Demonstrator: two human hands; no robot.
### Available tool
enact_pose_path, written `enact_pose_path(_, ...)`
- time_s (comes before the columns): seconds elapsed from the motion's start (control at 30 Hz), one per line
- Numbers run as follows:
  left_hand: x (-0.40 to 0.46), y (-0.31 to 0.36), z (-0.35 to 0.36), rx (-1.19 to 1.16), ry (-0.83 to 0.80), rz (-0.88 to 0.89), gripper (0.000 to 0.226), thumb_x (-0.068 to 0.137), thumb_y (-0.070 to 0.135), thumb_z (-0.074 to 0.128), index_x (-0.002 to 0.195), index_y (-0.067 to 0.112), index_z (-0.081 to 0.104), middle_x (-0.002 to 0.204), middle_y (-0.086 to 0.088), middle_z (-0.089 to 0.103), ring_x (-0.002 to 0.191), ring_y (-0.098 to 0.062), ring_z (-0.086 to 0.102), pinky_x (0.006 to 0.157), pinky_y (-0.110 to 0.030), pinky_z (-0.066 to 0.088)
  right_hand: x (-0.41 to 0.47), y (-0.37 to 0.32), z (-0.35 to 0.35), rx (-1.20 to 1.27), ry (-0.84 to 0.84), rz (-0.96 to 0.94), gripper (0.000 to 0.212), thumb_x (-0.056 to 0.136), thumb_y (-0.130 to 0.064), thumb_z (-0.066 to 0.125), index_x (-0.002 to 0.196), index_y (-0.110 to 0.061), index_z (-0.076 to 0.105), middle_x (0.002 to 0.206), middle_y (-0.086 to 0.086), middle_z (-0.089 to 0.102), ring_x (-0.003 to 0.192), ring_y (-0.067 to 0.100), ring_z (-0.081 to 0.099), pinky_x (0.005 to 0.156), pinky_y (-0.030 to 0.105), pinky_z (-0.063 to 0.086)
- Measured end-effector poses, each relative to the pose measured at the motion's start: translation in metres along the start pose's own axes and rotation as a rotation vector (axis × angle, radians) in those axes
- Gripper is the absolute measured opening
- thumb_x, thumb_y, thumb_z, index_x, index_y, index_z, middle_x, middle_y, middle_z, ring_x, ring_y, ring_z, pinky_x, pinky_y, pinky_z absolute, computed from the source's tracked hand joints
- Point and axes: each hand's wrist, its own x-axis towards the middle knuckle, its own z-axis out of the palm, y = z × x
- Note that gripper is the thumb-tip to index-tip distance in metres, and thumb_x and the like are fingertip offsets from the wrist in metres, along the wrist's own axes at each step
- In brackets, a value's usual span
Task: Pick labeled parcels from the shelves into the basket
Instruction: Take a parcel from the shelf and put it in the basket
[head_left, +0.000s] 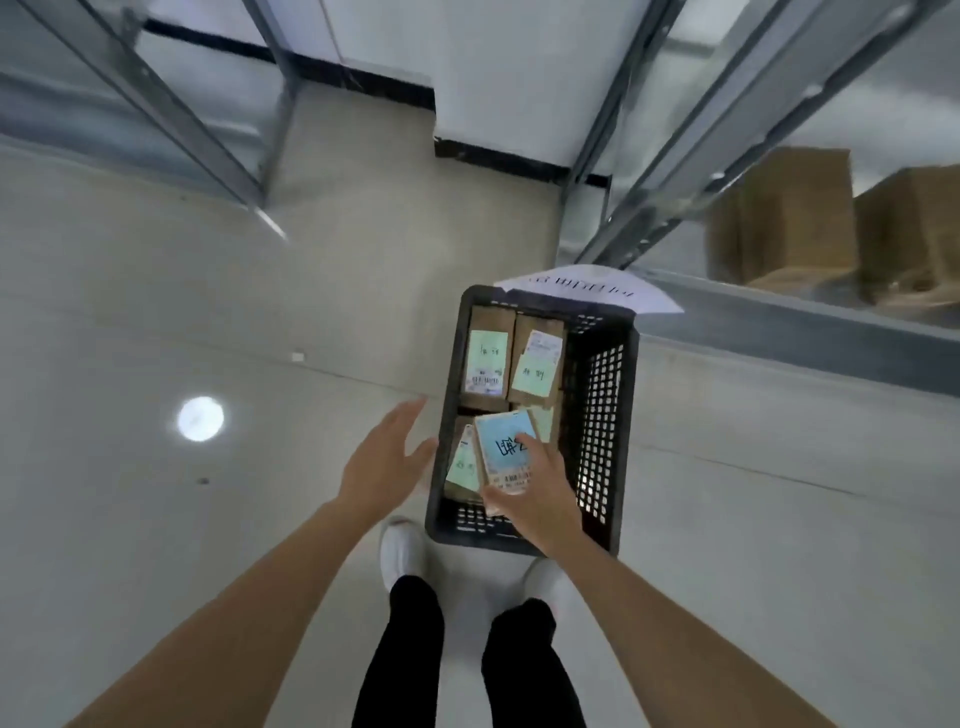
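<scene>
On my far left a metal shelf frame rises from the pale floor, where a round spot of reflected light shows. My left hand hangs open, fingers straight and spread, just beside the left wall of the black basket and holding nothing. My right hand grips a parcel with a blue label over the near end of the basket, above the brown parcels with green labels lying inside. A white sheet of paper rests at the basket's far rim. To the right, cardboard boxes stand on the low shelf.
</scene>
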Motion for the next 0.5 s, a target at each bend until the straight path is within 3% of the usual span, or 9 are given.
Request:
enact_pose_path(0.13,0.057,-0.059,0.037,0.044,-0.058,-0.013,0.056,0.102,0.041,0.047,0.154,0.031,0.030,0.160,0.005,0.028,0.146,-0.015,0.029,0.116,-0.034,0.025,0.061,0.043,0.058,0.025,0.025,0.054,0.086,0.074,-0.044,0.085,0.144,-0.034,0.037,0.136,-0.009,0.034,0.121,0.013,0.049,0.092,0.040,0.058)
enact_pose_path(0.37,0.129,-0.132,0.093,0.043,-0.072,-0.086,0.054,0.101,0.042,0.046,0.152,0.032,0.032,0.158,0.006,0.033,0.143,-0.017,0.034,0.115,-0.037,0.029,0.152,0.097,0.124,0.071,0.090,0.116,0.091,0.073,-0.046,0.086,0.144,-0.045,0.029,0.136,-0.008,0.035,0.118,0.018,0.051,0.087,0.045,0.060)
enact_pose_path(0.5,0.151,-0.154,0.120,0.031,-0.080,-0.115,0.054,0.102,0.043,0.045,0.152,0.032,0.031,0.158,0.007,0.033,0.142,-0.017,0.034,0.113,-0.036,0.029,0.176,0.111,0.151,0.062,0.185,0.059,0.097,0.073,-0.039,0.089,0.148,-0.045,0.028,0.145,-0.007,0.027,0.123,0.016,0.044,0.090,0.036,0.054)
